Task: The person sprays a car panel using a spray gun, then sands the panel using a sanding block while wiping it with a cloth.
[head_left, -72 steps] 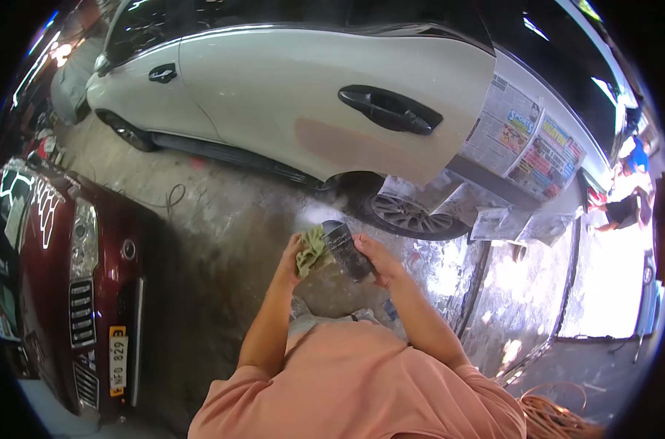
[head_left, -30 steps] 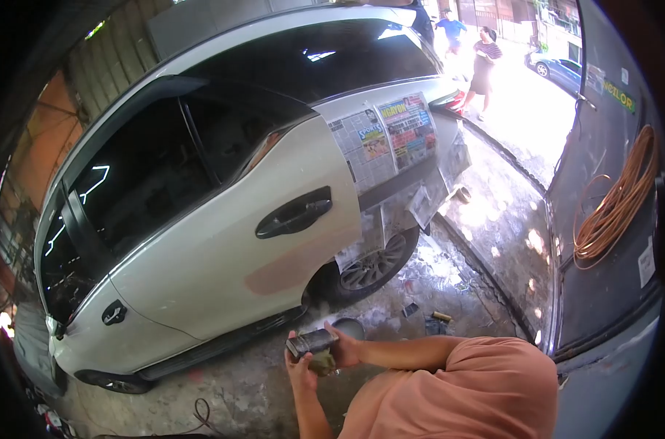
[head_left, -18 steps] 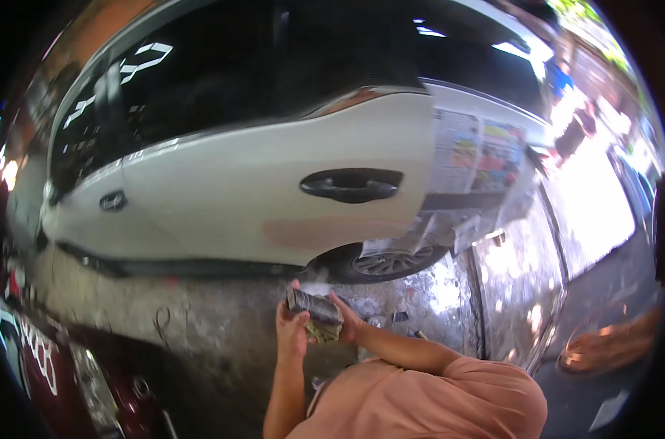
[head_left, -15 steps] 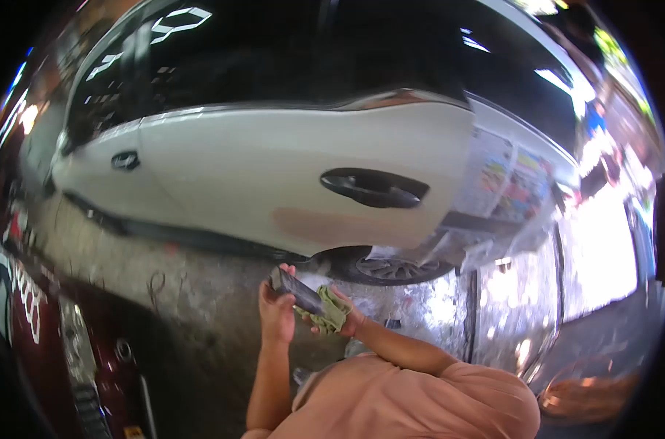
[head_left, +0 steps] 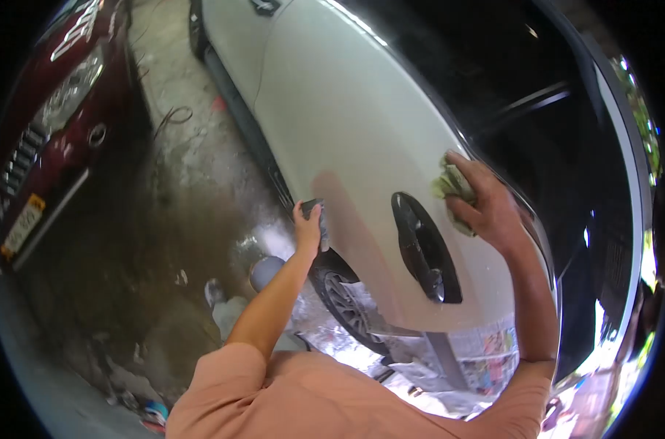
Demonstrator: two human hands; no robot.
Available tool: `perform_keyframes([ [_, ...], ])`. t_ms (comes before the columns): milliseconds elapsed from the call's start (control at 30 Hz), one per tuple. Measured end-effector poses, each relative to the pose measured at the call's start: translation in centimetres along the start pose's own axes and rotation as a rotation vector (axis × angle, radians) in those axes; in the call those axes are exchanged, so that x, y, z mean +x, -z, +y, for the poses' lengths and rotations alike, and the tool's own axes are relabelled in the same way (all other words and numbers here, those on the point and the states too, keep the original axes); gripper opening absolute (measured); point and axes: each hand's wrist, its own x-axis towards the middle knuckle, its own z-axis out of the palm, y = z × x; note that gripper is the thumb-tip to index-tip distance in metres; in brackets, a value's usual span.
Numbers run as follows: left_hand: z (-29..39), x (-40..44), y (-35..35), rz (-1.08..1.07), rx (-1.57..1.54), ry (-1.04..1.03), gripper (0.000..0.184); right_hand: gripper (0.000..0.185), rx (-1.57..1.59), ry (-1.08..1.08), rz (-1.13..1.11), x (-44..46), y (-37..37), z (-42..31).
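Observation:
My left hand [head_left: 307, 228] grips a dark rectangular block [head_left: 323, 230] at the lower edge of the white car door [head_left: 354, 124], beside a pinkish patch [head_left: 340, 212]. Up near the window line, my right hand [head_left: 487, 201] holds a crumpled green cloth [head_left: 453, 192] on the door panel. Between the hands lies the black door handle [head_left: 422, 252]. The block's far side is partly hidden by my left fingers.
A dark red car [head_left: 76, 102] stands at the left. Below my left forearm are a grey bucket [head_left: 266, 271] and the rear wheel [head_left: 341, 304]. Newspaper [head_left: 486, 357] covers the rear panel. A thin hose [head_left: 173, 117] lies on the floor.
My hands have moved apart: the block, previously held with the cloth between both hands, is now in my left hand alone, the cloth in my right at the door. The view has turned.

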Motion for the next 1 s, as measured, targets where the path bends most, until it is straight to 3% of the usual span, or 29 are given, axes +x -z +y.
perform_keyframes([
  [67,1.5,-1.4,-2.7,0.089,0.118,0.019,0.057,0.063,-0.453,0.253,0.011,1.3,-0.1,2.0],
  [133,0.9,-1.3,-4.7,0.116,0.111,0.052,0.052,0.059,-0.423,0.281,-0.112,1.9,-1.1,4.2],
  [167,-1.0,-0.5,-5.5,0.154,0.149,-0.149,0.044,0.057,-0.408,0.291,-0.168,2.2,-1.6,4.7],
  [267,-3.6,0.1,-6.3,0.163,0.094,-0.125,0.039,0.050,-0.528,0.424,-0.249,1.6,-2.5,5.2],
  [433,-4.1,0.7,-5.8,0.123,0.054,-0.028,0.035,0.074,-0.525,0.402,-0.465,1.6,-1.0,4.3],
  [500,-1.4,-0.8,-6.3,0.187,0.193,-0.074,0.034,0.066,-0.502,0.488,-0.459,2.1,-0.9,5.2],
  [600,-2.6,-0.5,-7.4,0.286,0.293,-0.182,0.034,0.051,-0.481,0.594,-0.379,2.6,-1.8,7.1],
  [700,-4.1,0.3,-7.7,0.274,0.182,-0.121,0.037,0.040,-0.459,0.645,-0.309,3.7,-2.6,7.4],
  [833,-3.4,-2.2,-8.2,0.297,0.068,-0.029,0.040,0.037,-0.454,0.678,-0.271,5.1,-3.4,7.1],
  [933,-3.2,-8.6,-9.0,0.284,0.185,0.022,0.040,0.038,-0.417,0.661,-0.279,6.0,-3.8,7.3],
  [1000,-3.3,-7.8,-9.0,0.299,0.143,0.048,0.041,0.037,-0.415,0.642,-0.283,6.1,-3.9,7.1],
])
